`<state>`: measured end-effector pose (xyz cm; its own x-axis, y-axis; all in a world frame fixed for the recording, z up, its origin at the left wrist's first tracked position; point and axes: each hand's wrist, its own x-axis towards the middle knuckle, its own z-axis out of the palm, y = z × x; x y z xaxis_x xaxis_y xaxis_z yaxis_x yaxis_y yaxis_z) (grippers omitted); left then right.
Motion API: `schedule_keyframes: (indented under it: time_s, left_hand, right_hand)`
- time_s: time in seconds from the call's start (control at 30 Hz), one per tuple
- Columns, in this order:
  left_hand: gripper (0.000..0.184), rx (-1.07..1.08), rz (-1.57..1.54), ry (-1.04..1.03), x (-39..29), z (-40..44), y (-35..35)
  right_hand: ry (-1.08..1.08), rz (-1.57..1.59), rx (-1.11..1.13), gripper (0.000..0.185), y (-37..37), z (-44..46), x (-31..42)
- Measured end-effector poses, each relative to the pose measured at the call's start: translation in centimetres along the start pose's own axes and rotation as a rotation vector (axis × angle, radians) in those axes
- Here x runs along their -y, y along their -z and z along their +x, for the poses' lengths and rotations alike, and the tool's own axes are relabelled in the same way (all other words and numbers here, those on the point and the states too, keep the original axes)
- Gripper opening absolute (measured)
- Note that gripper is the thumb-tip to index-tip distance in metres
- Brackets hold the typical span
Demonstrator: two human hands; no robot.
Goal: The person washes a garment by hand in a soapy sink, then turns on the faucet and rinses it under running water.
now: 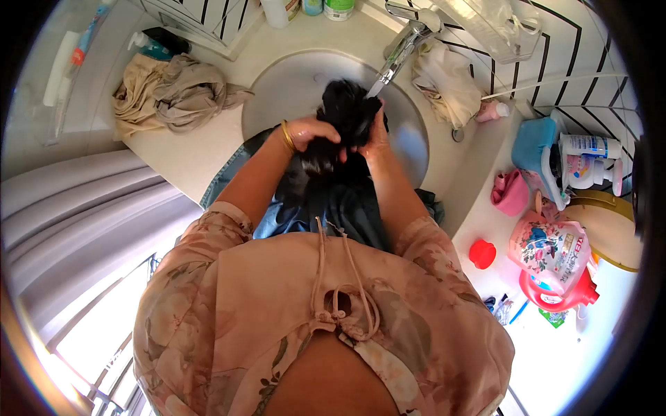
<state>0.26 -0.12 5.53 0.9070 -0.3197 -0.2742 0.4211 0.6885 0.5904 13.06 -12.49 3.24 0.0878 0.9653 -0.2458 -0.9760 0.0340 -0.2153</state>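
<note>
Over a round white sink (277, 87), both hands grip a bunched dark cloth (343, 104). My left hand (313, 132), with a gold bangle at the wrist, is closed on the cloth's left side. My right hand (375, 135) wraps round its right side, close under the chrome faucet (404, 54). Water appears to run from the spout onto the cloth. Dark and blue fabric hangs from the hands over the sink's front edge, against the body. Some fingertips are hidden in the cloth.
Beige cloths (187, 90) lie on the counter at the left. A pale cloth (447, 80) rests right of the faucet. Bottles (338, 8) stand behind the sink. At the right are a blue container (533, 142), a pink pouch (548, 246) and a red cap (482, 254).
</note>
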Motion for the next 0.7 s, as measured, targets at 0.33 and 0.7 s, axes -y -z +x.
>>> schedule_keyframes:
  time_s: [0.33,0.7]
  left_hand:
    - [0.084,-0.484,-0.704,-0.243,4.7,1.9,3.8]
    - [0.034,-0.578,-0.584,-0.217,5.0,5.3,1.8]
  right_hand:
    - [0.578,-0.934,-0.517,0.043,-0.8,-0.1,-3.0]
    - [0.56,-1.519,-0.894,0.052,1.0,4.7,-1.3]
